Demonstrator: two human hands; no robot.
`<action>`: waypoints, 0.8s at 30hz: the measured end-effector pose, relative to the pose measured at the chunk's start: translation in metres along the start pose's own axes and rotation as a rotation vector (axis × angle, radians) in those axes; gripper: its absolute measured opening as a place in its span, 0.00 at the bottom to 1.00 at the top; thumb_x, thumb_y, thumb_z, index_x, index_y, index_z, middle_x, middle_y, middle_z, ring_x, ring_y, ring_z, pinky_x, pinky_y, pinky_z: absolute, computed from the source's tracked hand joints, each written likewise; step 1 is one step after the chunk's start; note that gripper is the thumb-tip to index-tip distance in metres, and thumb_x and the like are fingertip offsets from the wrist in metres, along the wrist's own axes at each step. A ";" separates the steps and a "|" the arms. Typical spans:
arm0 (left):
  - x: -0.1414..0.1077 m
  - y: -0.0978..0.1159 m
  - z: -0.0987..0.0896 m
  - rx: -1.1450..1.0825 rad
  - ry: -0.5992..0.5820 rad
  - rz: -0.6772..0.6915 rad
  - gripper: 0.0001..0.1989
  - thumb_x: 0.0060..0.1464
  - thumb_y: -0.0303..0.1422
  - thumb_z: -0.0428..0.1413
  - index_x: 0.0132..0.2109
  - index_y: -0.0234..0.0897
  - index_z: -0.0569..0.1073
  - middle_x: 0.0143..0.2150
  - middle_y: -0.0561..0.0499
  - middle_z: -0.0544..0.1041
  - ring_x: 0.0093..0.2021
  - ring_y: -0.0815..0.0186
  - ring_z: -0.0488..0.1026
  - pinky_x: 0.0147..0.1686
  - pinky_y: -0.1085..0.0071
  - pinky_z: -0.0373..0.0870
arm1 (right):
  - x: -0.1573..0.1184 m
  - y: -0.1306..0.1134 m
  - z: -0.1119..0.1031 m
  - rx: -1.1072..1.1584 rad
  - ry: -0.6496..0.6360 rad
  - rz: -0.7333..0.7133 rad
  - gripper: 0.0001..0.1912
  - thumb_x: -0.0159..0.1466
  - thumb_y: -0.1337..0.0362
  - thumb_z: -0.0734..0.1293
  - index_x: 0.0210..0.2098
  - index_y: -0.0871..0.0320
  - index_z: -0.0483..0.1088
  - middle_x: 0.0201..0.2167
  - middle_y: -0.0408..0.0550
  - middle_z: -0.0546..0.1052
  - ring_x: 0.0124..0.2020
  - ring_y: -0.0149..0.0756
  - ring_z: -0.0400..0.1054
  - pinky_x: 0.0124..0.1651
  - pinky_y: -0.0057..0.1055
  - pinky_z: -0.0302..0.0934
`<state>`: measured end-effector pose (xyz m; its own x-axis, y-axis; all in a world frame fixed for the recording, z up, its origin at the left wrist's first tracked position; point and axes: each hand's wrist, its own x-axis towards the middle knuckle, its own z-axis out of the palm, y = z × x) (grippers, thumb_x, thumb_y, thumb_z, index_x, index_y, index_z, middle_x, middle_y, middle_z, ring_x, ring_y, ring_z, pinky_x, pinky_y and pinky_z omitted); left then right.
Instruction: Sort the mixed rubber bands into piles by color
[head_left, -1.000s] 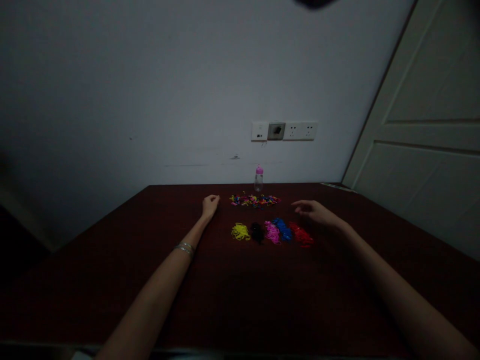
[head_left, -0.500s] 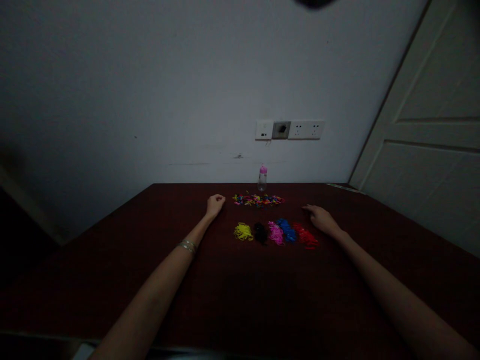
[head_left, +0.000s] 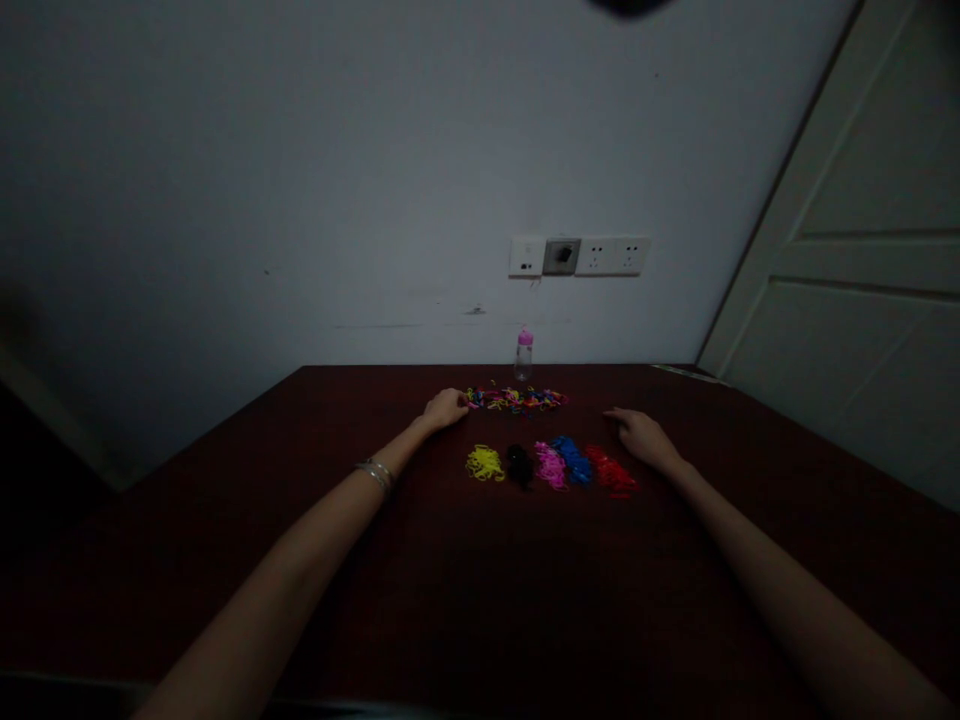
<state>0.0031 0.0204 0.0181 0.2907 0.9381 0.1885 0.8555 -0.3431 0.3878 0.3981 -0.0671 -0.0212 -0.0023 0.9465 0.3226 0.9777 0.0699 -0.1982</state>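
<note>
At the left end of a mixed heap of small coloured rubber bands (head_left: 517, 400) is my left hand (head_left: 447, 408), its fingertips bent together in a pinch. Whatever may lie between those fingertips is too small to make out. My right hand (head_left: 637, 434) rests on the table with its fingers stretched out and no object visible in it. Nearest to it is a pile of red bands (head_left: 611, 472). Beside that, running leftward, lie blue bands (head_left: 572, 461), pink bands (head_left: 551, 466), black bands (head_left: 520, 465) and yellow bands (head_left: 485, 463), each colour in its own pile.
A clear bottle with a pink cap (head_left: 523, 357) stands behind the mixed heap, near the wall. The dark red table (head_left: 480, 580) meets the wall, which carries a row of sockets (head_left: 577, 257). A pale door (head_left: 862, 260) is at the right.
My left hand has moved right, from beside the mixed heap to its left edge. My right hand stays in place, and the sorted piles look the same.
</note>
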 end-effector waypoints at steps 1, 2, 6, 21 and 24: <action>0.001 0.001 0.000 0.000 -0.002 -0.001 0.10 0.46 0.33 0.56 0.38 0.39 0.77 0.39 0.46 0.76 0.40 0.60 0.72 0.37 0.72 0.65 | 0.000 0.000 0.000 0.003 0.000 0.004 0.25 0.57 0.72 0.55 0.52 0.60 0.68 0.56 0.53 0.67 0.55 0.41 0.62 0.57 0.37 0.55; 0.003 0.002 0.001 -0.001 0.001 -0.002 0.10 0.46 0.33 0.56 0.37 0.38 0.76 0.39 0.45 0.76 0.40 0.60 0.72 0.36 0.72 0.65 | 0.000 0.000 0.000 0.005 0.000 0.005 0.25 0.57 0.72 0.55 0.52 0.59 0.68 0.56 0.53 0.67 0.55 0.41 0.62 0.57 0.37 0.55; 0.007 0.005 0.002 0.002 0.003 -0.008 0.09 0.46 0.34 0.56 0.36 0.37 0.76 0.38 0.45 0.76 0.39 0.60 0.72 0.36 0.72 0.65 | 0.001 -0.001 -0.001 0.001 -0.001 -0.004 0.25 0.57 0.72 0.56 0.52 0.60 0.68 0.55 0.53 0.67 0.55 0.42 0.61 0.57 0.38 0.54; 0.017 0.000 0.005 0.067 -0.032 -0.050 0.06 0.50 0.33 0.53 0.35 0.38 0.73 0.41 0.44 0.75 0.40 0.60 0.71 0.36 0.71 0.64 | -0.004 -0.010 -0.006 -0.013 0.015 0.008 0.24 0.57 0.72 0.55 0.51 0.59 0.69 0.54 0.51 0.69 0.56 0.41 0.61 0.58 0.37 0.54; 0.013 0.002 0.003 0.043 -0.032 -0.042 0.05 0.49 0.31 0.53 0.33 0.37 0.72 0.39 0.44 0.75 0.39 0.60 0.71 0.37 0.70 0.64 | -0.004 -0.009 -0.006 -0.009 0.015 0.000 0.24 0.57 0.72 0.55 0.51 0.59 0.69 0.54 0.52 0.68 0.56 0.42 0.61 0.57 0.38 0.54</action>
<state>0.0094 0.0323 0.0188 0.2666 0.9530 0.1439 0.8847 -0.3012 0.3557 0.3909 -0.0730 -0.0153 0.0010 0.9417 0.3364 0.9795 0.0669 -0.1902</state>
